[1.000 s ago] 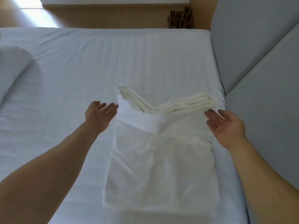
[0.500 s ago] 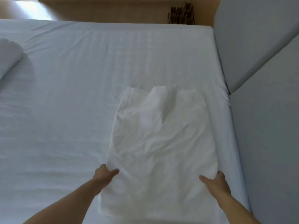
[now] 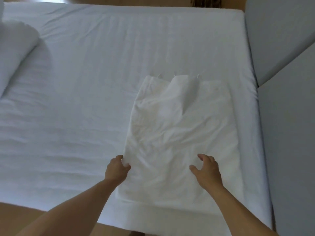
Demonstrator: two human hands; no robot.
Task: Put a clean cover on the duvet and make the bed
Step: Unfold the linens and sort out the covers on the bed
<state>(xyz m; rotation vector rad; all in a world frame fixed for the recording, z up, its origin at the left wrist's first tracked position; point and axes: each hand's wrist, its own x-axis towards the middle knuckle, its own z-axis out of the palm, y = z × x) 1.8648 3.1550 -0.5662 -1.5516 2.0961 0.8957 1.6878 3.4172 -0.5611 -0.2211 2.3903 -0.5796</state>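
Lying on the bed: a folded white fabric duvet cover [image 3: 184, 133], heavily creased, rests flat on the right half of the mattress, with its near edge close to the bed's near edge.
Left hand: the left hand [image 3: 116, 167] pinches the cover's left edge between thumb and fingers, and a small tuck of cloth shows between them.
Right hand: the right hand [image 3: 207, 169] is over the near middle of the cover with its fingers spread and bent and its thumb held apart, gripping nothing. Whether the fingertips touch the cloth cannot be made out.
Far edge of the cover: a raised fold [image 3: 184, 92] stands up at the middle. Small white tabs [image 3: 198, 75] poke out along the edge, too small to identify.
Bed surface: a white, faintly striped bed sheet [image 3: 85, 82] covers the mattress and is rippled on the left side.
Left margin: a white rounded bulk of bedding [image 3: 15, 48] is cut off by the frame, so it cannot be told whether it is a pillow or a duvet.
Right side: grey padded panels [image 3: 281, 40] stand against the bed, meet at a slanted seam and run out of frame.
Top edge: a dark object [image 3: 206, 1] beyond the bed is mostly cropped and blurred.
Bottom edge: brown wooden floor [image 3: 25, 217] shows beside the bare forearms, and the rest of the person is out of view.
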